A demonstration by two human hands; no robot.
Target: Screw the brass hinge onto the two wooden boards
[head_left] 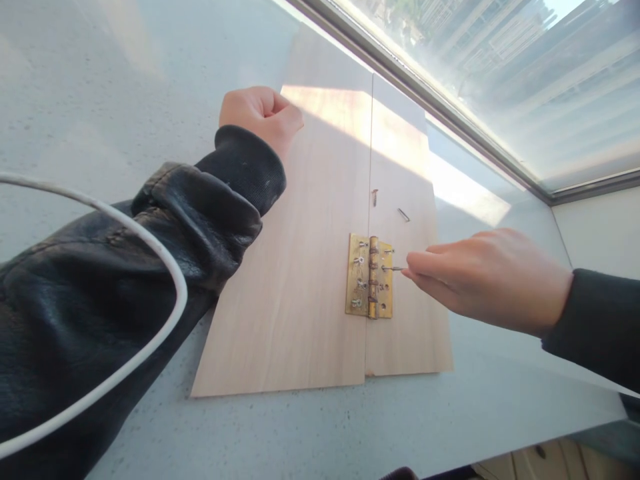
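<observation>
Far left, a white cable (150, 233) loops across the black leather sleeve (125, 267) in the near foreground, and that sleeve runs up to the left hand (260, 117), clenched into a fist with nothing visible inside it, knuckles resting on the far left edge of the larger wooden board (300, 267). That board lies flat on the pale grey speckled countertop (350, 433), light grain, sunlit at its far end. Moving right, it butts edge to edge against a narrower wooden board (405, 333), and straddling the seam sits the brass hinge (370, 277), opened out flat, knuckle running near to far along the joint, its metal yellow and a little tarnished. The left leaf shows screw heads in its holes; the right leaf has small dark holes visible along with a screw near its far corner. Just beyond the hinge, a loose screw (375, 196) stands by the seam, and another loose screw (403, 214) lies on its side a little to the right. Now the right hand (485, 280), coming in from the right: fingertips pinched on a screw (393, 269), tip pointing left and touching the hinge's right leaf. Along the far right runs the window frame (450, 113), bright daylight pouring through.
</observation>
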